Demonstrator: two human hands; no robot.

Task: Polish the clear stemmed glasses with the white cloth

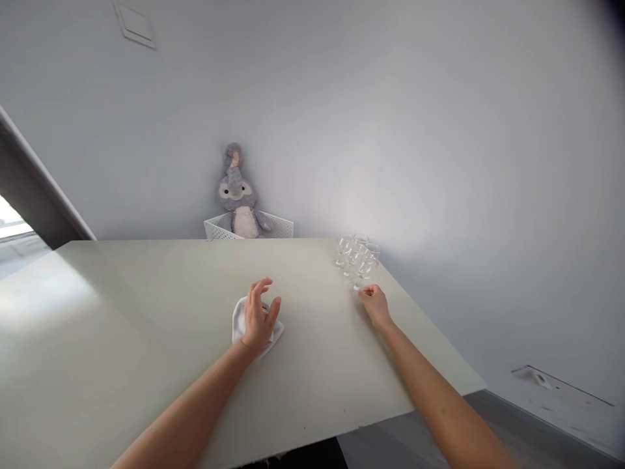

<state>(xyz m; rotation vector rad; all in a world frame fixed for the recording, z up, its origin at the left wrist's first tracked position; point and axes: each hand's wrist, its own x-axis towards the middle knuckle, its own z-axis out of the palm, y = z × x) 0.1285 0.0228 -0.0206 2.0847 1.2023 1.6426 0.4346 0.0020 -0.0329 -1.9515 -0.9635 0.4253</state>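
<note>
A white cloth lies crumpled on the table. My left hand is just over it, holding nothing, with thumb and fingers apart; it hides much of the cloth. Farther to the right, my right hand pinches a small clear glass by its near side. That glass is at the table surface; its exact shape is hard to make out. Just behind it stands a cluster of several clear glasses, close together near the right rear corner.
The pale table reaches nearly to the wall, its right edge slanting toward me. Behind its far edge, a grey plush toy sits in a white perforated basket. A wall switch is at upper left.
</note>
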